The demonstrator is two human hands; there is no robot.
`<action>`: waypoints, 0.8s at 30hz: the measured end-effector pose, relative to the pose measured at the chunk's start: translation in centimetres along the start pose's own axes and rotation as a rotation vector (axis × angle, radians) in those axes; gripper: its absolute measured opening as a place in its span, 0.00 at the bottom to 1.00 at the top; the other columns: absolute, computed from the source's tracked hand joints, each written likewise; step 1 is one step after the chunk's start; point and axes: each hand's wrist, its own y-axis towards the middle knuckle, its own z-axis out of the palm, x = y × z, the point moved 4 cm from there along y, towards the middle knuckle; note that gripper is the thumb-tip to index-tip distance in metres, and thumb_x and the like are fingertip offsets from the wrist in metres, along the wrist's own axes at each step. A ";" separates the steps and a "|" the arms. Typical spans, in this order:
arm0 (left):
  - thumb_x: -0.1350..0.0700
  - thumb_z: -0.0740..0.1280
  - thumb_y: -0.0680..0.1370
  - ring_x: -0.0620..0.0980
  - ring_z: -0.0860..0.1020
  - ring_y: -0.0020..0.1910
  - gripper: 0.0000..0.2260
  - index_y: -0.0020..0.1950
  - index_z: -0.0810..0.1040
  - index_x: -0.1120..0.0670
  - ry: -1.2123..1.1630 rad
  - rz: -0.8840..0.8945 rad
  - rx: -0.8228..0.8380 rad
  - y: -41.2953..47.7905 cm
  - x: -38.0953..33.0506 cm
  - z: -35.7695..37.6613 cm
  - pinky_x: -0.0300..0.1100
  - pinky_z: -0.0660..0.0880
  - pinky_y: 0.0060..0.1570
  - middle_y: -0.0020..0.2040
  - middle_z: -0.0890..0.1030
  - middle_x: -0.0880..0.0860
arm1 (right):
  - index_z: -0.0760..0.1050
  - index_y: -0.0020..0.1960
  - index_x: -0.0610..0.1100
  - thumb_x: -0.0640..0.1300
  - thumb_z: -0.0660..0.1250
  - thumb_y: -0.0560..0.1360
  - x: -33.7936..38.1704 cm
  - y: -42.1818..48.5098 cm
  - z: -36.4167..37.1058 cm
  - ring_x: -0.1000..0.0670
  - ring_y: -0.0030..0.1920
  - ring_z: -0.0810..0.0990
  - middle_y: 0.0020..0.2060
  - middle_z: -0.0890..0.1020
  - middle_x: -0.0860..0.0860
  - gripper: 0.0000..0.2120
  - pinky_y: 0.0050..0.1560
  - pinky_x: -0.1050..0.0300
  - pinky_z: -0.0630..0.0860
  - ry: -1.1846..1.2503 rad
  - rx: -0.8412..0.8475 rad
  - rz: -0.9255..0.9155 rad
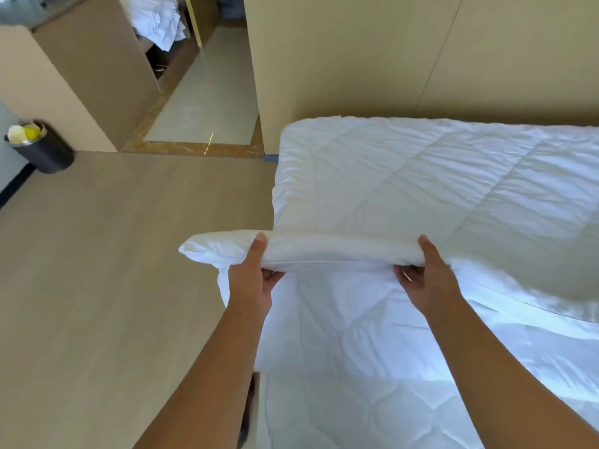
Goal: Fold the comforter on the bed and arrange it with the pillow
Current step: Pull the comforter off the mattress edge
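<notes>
A white quilted comforter (437, 189) covers the bed on the right side of the head view. Its near edge is lifted and doubled over into a thick rolled fold (340, 251). My left hand (252, 277) grips the left end of that fold, thumb on top and fingers under it. My right hand (424, 277) grips the fold's right part the same way. A corner of the comforter (201, 247) sticks out past my left hand over the floor. More quilted white bedding (356, 367) lies beneath my arms. No separate pillow can be told apart.
Wooden floor (113, 270) lies to the left of the bed. A black bin (42, 147) with rubbish stands at the far left by a beige cabinet (81, 69). A beige wall panel (389, 59) stands behind the bed. A doorway (207, 92) opens beyond, with crumpled white linen (158, 17).
</notes>
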 end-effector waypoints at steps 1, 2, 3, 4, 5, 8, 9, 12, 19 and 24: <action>0.55 0.73 0.77 0.53 0.84 0.51 0.10 0.56 0.78 0.49 0.020 -0.029 0.012 2.9 -0.4 1.1 0.52 0.81 0.48 0.51 0.85 0.52 | 0.72 0.66 0.46 0.47 0.76 0.72 0.1 1.7 1.6 0.47 0.49 0.84 0.55 0.83 0.46 0.25 0.41 0.52 0.82 0.003 -0.023 -0.009; 0.54 0.73 0.76 0.52 0.84 0.51 0.09 0.55 0.78 0.49 0.051 -0.069 0.024 6.0 -0.5 2.0 0.51 0.81 0.46 0.52 0.85 0.52 | 0.71 0.65 0.46 0.47 0.76 0.73 0.0 3.7 2.9 0.46 0.48 0.84 0.56 0.83 0.45 0.24 0.43 0.51 0.82 0.017 -0.064 -0.021; 0.53 0.73 0.76 0.52 0.84 0.50 0.09 0.54 0.78 0.49 0.088 -0.107 0.033 9.1 -0.3 2.8 0.49 0.81 0.44 0.51 0.85 0.51 | 0.71 0.64 0.47 0.47 0.76 0.73 -0.2 6.0 4.2 0.46 0.48 0.84 0.56 0.82 0.45 0.23 0.45 0.50 0.81 0.031 -0.109 -0.035; 0.52 0.73 0.77 0.51 0.84 0.49 0.07 0.53 0.78 0.49 0.132 -0.134 0.038 11.7 -0.2 3.5 0.48 0.80 0.43 0.49 0.84 0.51 | 0.72 0.63 0.47 0.48 0.76 0.73 -0.3 8.0 5.2 0.47 0.47 0.84 0.54 0.82 0.45 0.23 0.45 0.50 0.81 0.036 -0.142 -0.042; 0.51 0.73 0.77 0.50 0.83 0.47 0.07 0.52 0.78 0.49 0.167 -0.152 0.044 14.4 0.0 4.1 0.47 0.80 0.42 0.48 0.84 0.50 | 0.72 0.63 0.47 0.48 0.76 0.73 -0.6 10.1 6.2 0.47 0.45 0.83 0.52 0.82 0.45 0.22 0.43 0.50 0.80 0.022 -0.172 -0.034; 0.50 0.74 0.76 0.50 0.83 0.46 0.09 0.52 0.78 0.50 0.226 -0.194 -0.006 23.5 2.1 5.2 0.45 0.79 0.40 0.47 0.83 0.51 | 0.73 0.61 0.48 0.49 0.75 0.73 -2.5 17.6 9.3 0.48 0.41 0.82 0.47 0.80 0.46 0.20 0.38 0.51 0.80 -0.035 -0.245 -0.010; 0.50 0.74 0.76 0.50 0.83 0.46 0.10 0.52 0.78 0.51 0.245 -0.211 -0.011 25.9 3.1 5.5 0.44 0.79 0.40 0.47 0.83 0.51 | 0.73 0.61 0.48 0.49 0.75 0.74 -3.2 19.5 9.8 0.48 0.42 0.82 0.48 0.81 0.46 0.19 0.39 0.51 0.80 -0.034 -0.266 -0.021; 0.49 0.73 0.77 0.50 0.84 0.40 0.09 0.49 0.76 0.52 0.334 -0.261 0.015 32.1 7.7 5.2 0.43 0.81 0.39 0.47 0.83 0.53 | 0.74 0.61 0.48 0.49 0.75 0.74 -5.9 25.7 9.3 0.49 0.42 0.82 0.47 0.82 0.47 0.18 0.39 0.52 0.80 -0.025 -0.350 -0.028; 0.47 0.69 0.79 0.55 0.86 0.38 0.17 0.51 0.75 0.62 0.557 -0.150 0.224 40.8 15.7 2.3 0.41 0.81 0.33 0.39 0.85 0.60 | 0.76 0.55 0.46 0.48 0.75 0.74 -13.3 34.8 5.1 0.49 0.39 0.81 0.41 0.80 0.46 0.14 0.33 0.57 0.83 0.002 -0.360 -0.012; 0.47 0.68 0.80 0.55 0.86 0.40 0.17 0.52 0.76 0.61 0.600 -0.085 0.267 41.2 16.2 1.8 0.42 0.82 0.36 0.40 0.86 0.59 | 0.75 0.57 0.43 0.50 0.74 0.74 -13.7 35.9 5.0 0.49 0.43 0.83 0.43 0.81 0.46 0.17 0.40 0.54 0.84 -0.061 -0.342 -0.085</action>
